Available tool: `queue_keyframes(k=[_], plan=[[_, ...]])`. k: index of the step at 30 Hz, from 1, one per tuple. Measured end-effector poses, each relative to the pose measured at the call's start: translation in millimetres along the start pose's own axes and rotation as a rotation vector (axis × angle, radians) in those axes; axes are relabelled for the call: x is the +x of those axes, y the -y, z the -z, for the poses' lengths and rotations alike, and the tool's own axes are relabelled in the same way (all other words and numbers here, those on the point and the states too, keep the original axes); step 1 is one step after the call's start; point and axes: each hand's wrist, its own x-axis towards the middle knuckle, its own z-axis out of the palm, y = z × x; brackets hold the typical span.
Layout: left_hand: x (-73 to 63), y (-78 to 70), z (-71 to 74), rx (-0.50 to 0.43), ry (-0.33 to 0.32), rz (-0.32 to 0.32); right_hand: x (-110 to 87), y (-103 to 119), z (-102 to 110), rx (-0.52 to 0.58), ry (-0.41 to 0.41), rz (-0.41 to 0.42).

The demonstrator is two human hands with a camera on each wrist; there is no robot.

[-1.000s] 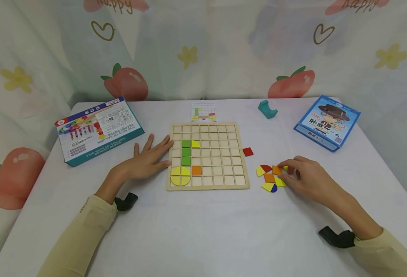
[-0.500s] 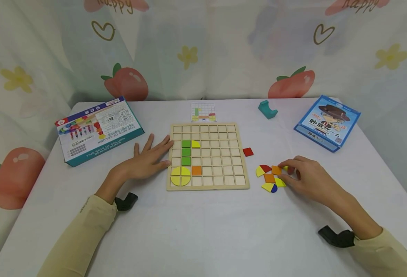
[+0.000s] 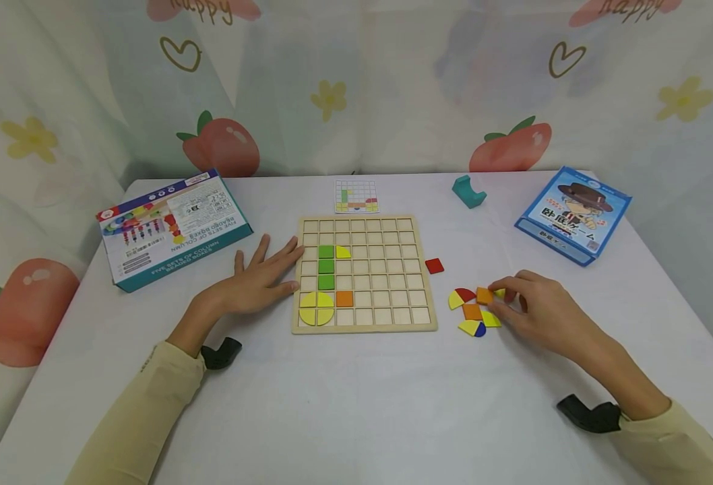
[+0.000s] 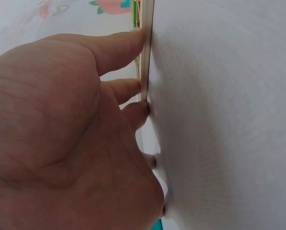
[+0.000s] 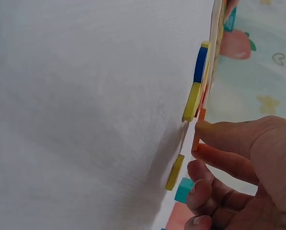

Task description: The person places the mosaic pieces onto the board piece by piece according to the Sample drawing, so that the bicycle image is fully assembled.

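My left hand (image 3: 259, 277) lies with fingers spread, its fingertips and thumb touching the left edge of a wooden grid board (image 3: 365, 329). The board bears green squares (image 3: 326, 267), a yellow quarter-circle (image 3: 343, 252), a yellow circle of quarter pieces (image 3: 317, 308) and an orange square (image 3: 344, 298). At the loose pieces right of the board, my right hand (image 3: 535, 306) pinches an orange square tile (image 5: 199, 130) between thumb and finger. Another orange tile (image 3: 472, 312), a red piece (image 3: 466, 294), a blue piece (image 3: 480, 329) and yellow quarter pieces (image 3: 490, 319) lie close by.
A red square tile (image 3: 434, 266) lies just right of the board. Behind the board is a small pattern card (image 3: 356, 197). A teal curved block (image 3: 469, 192) stands at the back, with a blue box (image 3: 573, 214) farther right and a larger box (image 3: 173, 229) on the left.
The pinched orange tile has shifted slightly and now appears raised a little from the pile. The right hand has barely moved, and the left hand keeps its place at the board.
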Motion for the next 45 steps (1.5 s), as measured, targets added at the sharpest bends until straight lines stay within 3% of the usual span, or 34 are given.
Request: queue_keyframes(k=[15,31,45], plan=[[0.3,-0.5,-0.5,0.002,-0.009,0.0,17.0,34.5,3.4,0.052,0.03,0.039],[1.0,0.3,-0.3,0.003,-0.005,-0.004,35.4,81.8,-11.6,0.091,0.058,0.122],[0.2,0.6,-0.8,0.004,-0.011,-0.005,47.2,105.0,-25.1,0.093,0.053,0.224]])
